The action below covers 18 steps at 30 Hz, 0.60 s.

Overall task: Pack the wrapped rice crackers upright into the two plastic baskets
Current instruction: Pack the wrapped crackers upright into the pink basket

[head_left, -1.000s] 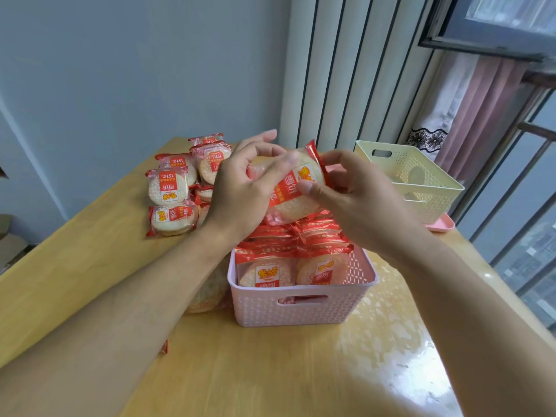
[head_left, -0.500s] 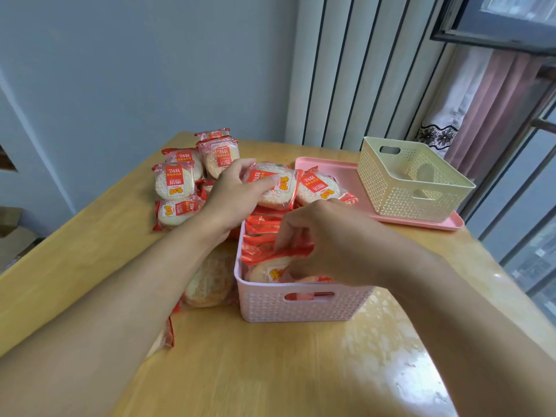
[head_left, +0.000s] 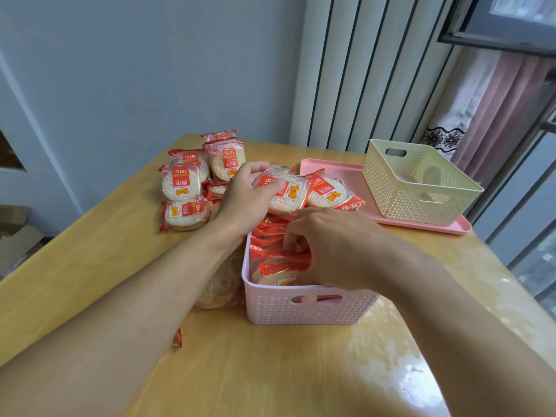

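Both hands at the pink basket; one cracker held, one row being packed.

The left hand (head_left: 249, 197) grips a wrapped rice cracker (head_left: 285, 194) lying just past the far rim of the pink basket (head_left: 304, 308), thumb across its top. The right hand (head_left: 334, 251) reaches into the basket, fingers curled and pinching the red wrapper edges of the upright crackers (head_left: 276, 263) standing there in a row. Loose crackers (head_left: 183, 188) lie stacked on the wooden table (head_left: 270, 371) beyond and left of the basket. The cream basket (head_left: 418, 182) sits on a pink tray (head_left: 337, 176), well apart to the right; its contents cannot be made out.
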Available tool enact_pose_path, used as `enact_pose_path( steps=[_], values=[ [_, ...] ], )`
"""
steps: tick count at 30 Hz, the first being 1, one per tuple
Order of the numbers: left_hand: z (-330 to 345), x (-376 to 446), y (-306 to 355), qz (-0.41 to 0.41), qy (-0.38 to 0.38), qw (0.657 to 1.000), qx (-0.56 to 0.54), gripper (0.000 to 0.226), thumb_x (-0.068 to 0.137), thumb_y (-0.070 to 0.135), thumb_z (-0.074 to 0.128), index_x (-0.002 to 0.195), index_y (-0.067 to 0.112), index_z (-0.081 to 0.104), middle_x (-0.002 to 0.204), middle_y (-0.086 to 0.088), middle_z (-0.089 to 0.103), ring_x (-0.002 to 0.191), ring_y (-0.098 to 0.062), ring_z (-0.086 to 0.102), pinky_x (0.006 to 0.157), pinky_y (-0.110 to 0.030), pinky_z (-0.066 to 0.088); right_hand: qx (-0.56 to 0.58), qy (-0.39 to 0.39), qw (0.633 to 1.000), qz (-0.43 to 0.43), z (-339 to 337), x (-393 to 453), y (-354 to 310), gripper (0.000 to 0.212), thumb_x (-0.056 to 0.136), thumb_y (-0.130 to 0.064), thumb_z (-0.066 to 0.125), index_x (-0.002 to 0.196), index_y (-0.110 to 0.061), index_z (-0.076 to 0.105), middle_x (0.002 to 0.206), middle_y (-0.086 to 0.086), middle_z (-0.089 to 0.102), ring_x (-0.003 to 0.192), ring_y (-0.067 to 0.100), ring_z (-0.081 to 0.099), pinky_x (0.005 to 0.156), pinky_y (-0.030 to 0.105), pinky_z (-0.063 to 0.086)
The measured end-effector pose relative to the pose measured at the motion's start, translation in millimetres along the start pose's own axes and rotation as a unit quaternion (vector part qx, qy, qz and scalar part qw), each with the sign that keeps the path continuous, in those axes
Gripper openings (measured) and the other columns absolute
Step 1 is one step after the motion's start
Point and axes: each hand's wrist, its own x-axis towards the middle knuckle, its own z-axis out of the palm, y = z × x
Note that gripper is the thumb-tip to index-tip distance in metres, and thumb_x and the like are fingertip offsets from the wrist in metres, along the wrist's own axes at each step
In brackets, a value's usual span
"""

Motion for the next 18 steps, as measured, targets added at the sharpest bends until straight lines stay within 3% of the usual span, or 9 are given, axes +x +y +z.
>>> enact_pose_path(
  steps=[1, 3, 6, 9, 12, 15, 18],
  values=[
    [1.4, -0.7, 0.6, 0.004, 0.003, 1.0, 0.002, 0.039, 0.094, 0.013, 0.069, 0.13, 0.016, 0.055, 0.127, 0.007, 0.06, 0.11, 0.007, 0.056, 0.087, -0.007, 0.047, -0.008, 0.004, 1.0, 0.0, 0.6, 1.4, -0.2, 0.039, 0.073, -0.058, 0.072, 0.103, -0.034, 0.065, 0.102, -0.016, 0.061, 0.083, 0.013, 0.048, 0.068, 0.032, 0.042],
    [3.3, -1.2, -0.1, 0.01, 0.011, 1.0, 0.002, 0.039, 0.095, 0.01, 0.067, 0.132, 0.014, 0.054, 0.121, 0.009, 0.058, 0.096, 0.013, 0.053, 0.067, 0.002, 0.042, -0.019, 0.005, 1.0, 0.001, 0.5, 4.1, -1.5, 0.039, 0.071, -0.059, 0.072, 0.1, -0.034, 0.064, 0.1, -0.014, 0.063, 0.081, 0.015, 0.049, 0.065, 0.032, 0.039],
    [3.9, -0.9, -2.4, 0.017, 0.025, 1.0, 0.006, 0.044, 0.095, 0.011, 0.068, 0.136, 0.014, 0.052, 0.132, 0.003, 0.057, 0.111, 0.005, 0.052, 0.069, 0.004, 0.039, -0.034, -0.006, 0.999, -0.009, -1.2, 6.4, -3.4, 0.042, 0.073, -0.06, 0.072, 0.105, -0.034, 0.065, 0.094, -0.013, 0.063, 0.079, 0.018, 0.05, 0.065, 0.032, 0.036],
    [4.7, -2.0, -1.7, 0.011, 0.02, 1.0, -0.006, 0.043, 0.096, 0.008, 0.066, 0.136, 0.013, 0.052, 0.122, 0.007, 0.056, 0.093, 0.012, 0.052, 0.061, 0.002, 0.043, -0.037, -0.01, 0.999, -0.026, -1.6, 5.8, -6.7, 0.046, 0.076, -0.063, 0.068, 0.111, -0.033, 0.069, 0.099, -0.01, 0.068, 0.083, 0.021, 0.056, 0.066, 0.032, 0.039],
    [4.8, -1.8, -1.8, 0.006, 0.013, 1.0, -0.012, 0.039, 0.096, 0.008, 0.065, 0.133, 0.013, 0.055, 0.12, 0.006, 0.06, 0.092, 0.01, 0.056, 0.062, -0.003, 0.048, -0.047, -0.013, 0.998, -0.034, -1.1, 6.4, -9.9, 0.039, 0.079, -0.059, 0.066, 0.104, -0.03, 0.069, 0.093, -0.008, 0.067, 0.082, 0.023, 0.059, 0.063, 0.032, 0.037],
    [4.9, -1.4, -2.5, 0.007, 0.016, 1.0, -0.011, 0.037, 0.096, 0.006, 0.065, 0.131, 0.012, 0.057, 0.12, 0.002, 0.062, 0.089, 0.012, 0.058, 0.063, -0.004, 0.048, -0.066, -0.006, 0.997, -0.041, 0.3, 6.9, -11.0, 0.021, 0.083, -0.046, 0.066, 0.091, -0.028, 0.061, 0.079, -0.009, 0.054, 0.073, 0.025, 0.052, 0.052, 0.032, 0.027],
    [5.5, -2.2, -3.4, 0.016, 0.01, 1.0, -0.009, 0.033, 0.096, 0.005, 0.063, 0.127, 0.016, 0.058, 0.117, 0.004, 0.062, 0.087, 0.014, 0.058, 0.063, -0.004, 0.048, -0.075, 0.011, 0.996, -0.04, 2.4, 6.3, -10.5, 0.022, 0.081, -0.045, 0.064, 0.084, -0.029, 0.05, 0.074, -0.008, 0.048, 0.072, 0.026, 0.052, 0.055, 0.035, 0.026]
  ],
)
